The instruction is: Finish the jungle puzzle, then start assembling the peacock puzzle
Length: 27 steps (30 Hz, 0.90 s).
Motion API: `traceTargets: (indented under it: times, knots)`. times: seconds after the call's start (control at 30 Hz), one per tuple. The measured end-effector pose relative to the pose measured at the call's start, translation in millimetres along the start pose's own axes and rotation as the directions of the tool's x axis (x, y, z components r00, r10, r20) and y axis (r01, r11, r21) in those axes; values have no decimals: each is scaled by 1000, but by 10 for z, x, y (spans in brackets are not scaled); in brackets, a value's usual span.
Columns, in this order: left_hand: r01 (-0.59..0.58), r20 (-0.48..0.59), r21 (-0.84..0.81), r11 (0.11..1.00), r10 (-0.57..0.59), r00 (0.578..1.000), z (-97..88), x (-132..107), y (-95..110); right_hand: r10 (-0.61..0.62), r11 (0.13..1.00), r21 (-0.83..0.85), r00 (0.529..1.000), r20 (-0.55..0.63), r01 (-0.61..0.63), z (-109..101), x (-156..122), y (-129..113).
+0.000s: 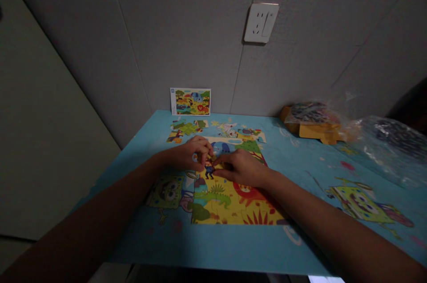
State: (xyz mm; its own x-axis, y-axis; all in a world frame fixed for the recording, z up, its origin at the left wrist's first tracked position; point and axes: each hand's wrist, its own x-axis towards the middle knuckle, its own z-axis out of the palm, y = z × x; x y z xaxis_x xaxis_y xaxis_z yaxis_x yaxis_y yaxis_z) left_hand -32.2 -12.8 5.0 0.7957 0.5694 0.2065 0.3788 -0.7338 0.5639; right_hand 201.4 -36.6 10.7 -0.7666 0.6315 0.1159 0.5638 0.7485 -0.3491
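Note:
A partly joined jigsaw puzzle (230,209) lies on the blue table, showing a lion, a crocodile and an elephant on yellow ground. My left hand (191,154) is at its upper left part, fingers curled and the fingertips on a puzzle piece (209,171) with a small figure in dark blue. From the other side, my right hand (243,167) grips the same piece's edge between thumb and forefinger. Both hands are closed, and their fingers partly hide the piece. Loose puzzle pieces (187,128) lie just beyond my left hand, and more pieces (251,134) lie beyond my right.
A picture card (191,101) of the animal scene leans against the grey wall. At the back right are an orange-yellow box (310,129) and a crumpled clear plastic bag (383,140). Cartoon figures are printed on the table cover (160,245). A socket (261,22) is on the wall.

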Motion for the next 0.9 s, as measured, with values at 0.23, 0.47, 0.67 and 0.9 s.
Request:
traceTargets:
  times: [0.23,0.47,0.67,0.9]
  knots:
    - [9,12,5,1000,-9,1000,-1,-3,8,8,1000,-8,1000,-2,-8,-1,4,-12]
    - [-2,7,18,1000,2,1000,-3,0,24,10,1000,6,1000,0,-10,7,3,3]
    - [-6,1,10,1000,6,1000,6,1,0,-1,1000,-10,1000,-11,1,2,9,-1]
    - [-4,-1,9,1000,4,1000,17,-7,-35,-9,998,-60,1000,-29,7,1,-4,16]
